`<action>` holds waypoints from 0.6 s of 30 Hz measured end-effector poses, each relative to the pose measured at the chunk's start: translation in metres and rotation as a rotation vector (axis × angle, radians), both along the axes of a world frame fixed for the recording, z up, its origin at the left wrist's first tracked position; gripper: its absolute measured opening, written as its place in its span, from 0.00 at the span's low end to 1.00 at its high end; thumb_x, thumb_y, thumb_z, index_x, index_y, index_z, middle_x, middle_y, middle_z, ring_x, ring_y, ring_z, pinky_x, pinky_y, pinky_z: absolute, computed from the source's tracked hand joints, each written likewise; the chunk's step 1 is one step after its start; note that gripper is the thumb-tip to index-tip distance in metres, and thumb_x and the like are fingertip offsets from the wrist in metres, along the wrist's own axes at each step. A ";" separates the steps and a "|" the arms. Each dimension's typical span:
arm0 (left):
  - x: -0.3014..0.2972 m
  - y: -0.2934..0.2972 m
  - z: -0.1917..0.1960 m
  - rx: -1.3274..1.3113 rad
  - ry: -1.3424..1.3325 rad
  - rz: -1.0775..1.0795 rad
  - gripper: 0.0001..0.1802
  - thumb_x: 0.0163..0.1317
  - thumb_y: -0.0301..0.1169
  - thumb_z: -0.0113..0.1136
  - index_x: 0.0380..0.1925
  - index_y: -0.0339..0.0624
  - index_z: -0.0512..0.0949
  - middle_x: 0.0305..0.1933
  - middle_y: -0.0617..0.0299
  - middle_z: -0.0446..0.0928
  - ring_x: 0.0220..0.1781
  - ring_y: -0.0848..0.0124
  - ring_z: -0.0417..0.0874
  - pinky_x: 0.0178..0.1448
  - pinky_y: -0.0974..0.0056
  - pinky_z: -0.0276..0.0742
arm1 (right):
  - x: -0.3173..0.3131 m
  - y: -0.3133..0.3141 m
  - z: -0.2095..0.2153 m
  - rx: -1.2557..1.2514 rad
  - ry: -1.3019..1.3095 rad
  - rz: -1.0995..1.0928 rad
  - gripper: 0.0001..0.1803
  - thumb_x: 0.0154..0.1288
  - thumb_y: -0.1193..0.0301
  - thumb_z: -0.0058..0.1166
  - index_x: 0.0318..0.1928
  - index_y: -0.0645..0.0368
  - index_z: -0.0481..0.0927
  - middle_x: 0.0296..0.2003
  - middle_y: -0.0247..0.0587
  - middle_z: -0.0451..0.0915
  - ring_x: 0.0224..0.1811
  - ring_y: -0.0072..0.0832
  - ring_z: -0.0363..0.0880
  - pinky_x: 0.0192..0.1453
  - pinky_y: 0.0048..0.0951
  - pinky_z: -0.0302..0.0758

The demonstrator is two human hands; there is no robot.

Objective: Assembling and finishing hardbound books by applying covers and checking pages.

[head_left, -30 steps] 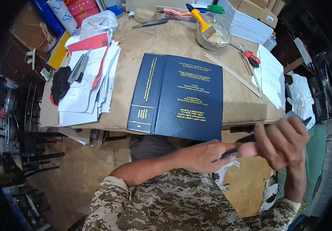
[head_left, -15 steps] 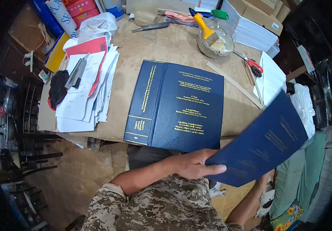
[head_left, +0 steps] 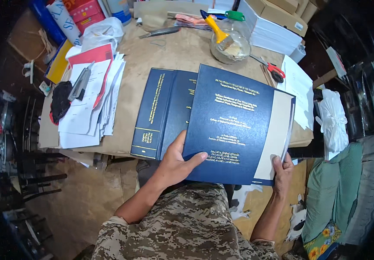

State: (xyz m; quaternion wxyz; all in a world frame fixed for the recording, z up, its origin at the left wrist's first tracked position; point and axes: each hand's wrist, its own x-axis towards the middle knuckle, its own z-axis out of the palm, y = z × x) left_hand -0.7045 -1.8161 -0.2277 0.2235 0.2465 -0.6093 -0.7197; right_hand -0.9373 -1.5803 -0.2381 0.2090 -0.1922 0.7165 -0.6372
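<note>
Both my hands hold a navy-blue hardcover book cover (head_left: 234, 125) with gold lettering, tilted up over the table's front edge. My left hand (head_left: 178, 164) grips its lower left side, thumb lying on the front and fingers behind. At the lower right, my right hand (head_left: 282, 171) pinches the back board, where a cream inner face shows past the front. Whether pages lie inside is hidden. Beneath and left of it, a matching blue cover (head_left: 152, 115) lies spread on the wooden table (head_left: 130, 56), its spine and part of its front visible.
Stacked papers (head_left: 89, 104) with a grey cutter (head_left: 81, 82) lie at left. Farther back are a knife (head_left: 161, 32), a glue tub (head_left: 230, 54) with a yellow brush (head_left: 215, 27), and red-handled scissors (head_left: 276, 72). A white plastic bag (head_left: 334, 121) hangs at right.
The held cover has swung left and turned to face me, now overlapping the one on the table. My right hand, mostly hidden before, now shows on its right edge.
</note>
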 end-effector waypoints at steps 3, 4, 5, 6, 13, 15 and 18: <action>0.003 -0.002 -0.002 0.018 0.018 0.003 0.28 0.64 0.21 0.59 0.65 0.32 0.66 0.57 0.49 0.78 0.55 0.65 0.79 0.61 0.64 0.74 | 0.007 -0.005 0.005 -0.018 0.034 0.005 0.15 0.68 0.69 0.58 0.52 0.65 0.81 0.34 0.34 0.82 0.29 0.16 0.70 0.37 0.16 0.69; 0.004 -0.003 -0.003 0.029 0.027 0.001 0.29 0.64 0.20 0.59 0.66 0.32 0.66 0.58 0.49 0.77 0.56 0.65 0.79 0.61 0.64 0.74 | 0.009 -0.006 0.006 -0.026 0.050 0.003 0.15 0.68 0.69 0.58 0.51 0.65 0.81 0.33 0.34 0.82 0.29 0.16 0.70 0.37 0.16 0.69; 0.004 -0.004 -0.003 0.040 0.036 -0.003 0.30 0.64 0.19 0.58 0.66 0.32 0.65 0.59 0.49 0.77 0.57 0.65 0.79 0.62 0.64 0.73 | 0.010 -0.005 0.007 -0.032 0.067 0.000 0.15 0.68 0.69 0.58 0.51 0.65 0.81 0.33 0.33 0.82 0.28 0.16 0.70 0.36 0.16 0.69; 0.004 -0.004 -0.003 0.040 0.036 -0.004 0.30 0.64 0.19 0.58 0.66 0.32 0.65 0.59 0.49 0.77 0.57 0.65 0.79 0.62 0.64 0.73 | 0.009 -0.004 0.006 -0.032 0.067 -0.002 0.15 0.68 0.69 0.58 0.51 0.65 0.81 0.33 0.33 0.82 0.28 0.16 0.70 0.36 0.16 0.69; 0.002 -0.004 -0.001 0.058 0.057 -0.023 0.30 0.64 0.17 0.57 0.67 0.32 0.64 0.60 0.48 0.76 0.58 0.64 0.79 0.63 0.64 0.73 | 0.006 0.007 0.001 0.007 0.060 0.027 0.21 0.68 0.68 0.59 0.57 0.66 0.79 0.39 0.38 0.84 0.33 0.18 0.76 0.40 0.15 0.73; 0.002 -0.004 -0.002 0.068 0.060 -0.035 0.30 0.64 0.17 0.57 0.67 0.32 0.64 0.60 0.48 0.76 0.58 0.64 0.79 0.63 0.64 0.73 | 0.006 0.005 0.000 0.004 0.062 0.022 0.20 0.68 0.69 0.59 0.57 0.66 0.79 0.39 0.38 0.84 0.33 0.18 0.76 0.40 0.16 0.73; 0.003 -0.005 -0.004 0.054 0.057 -0.038 0.30 0.65 0.18 0.57 0.67 0.32 0.63 0.61 0.47 0.76 0.58 0.65 0.79 0.63 0.64 0.73 | 0.008 0.003 0.000 -0.009 0.044 0.018 0.21 0.68 0.69 0.59 0.58 0.67 0.78 0.39 0.38 0.84 0.33 0.18 0.76 0.40 0.15 0.73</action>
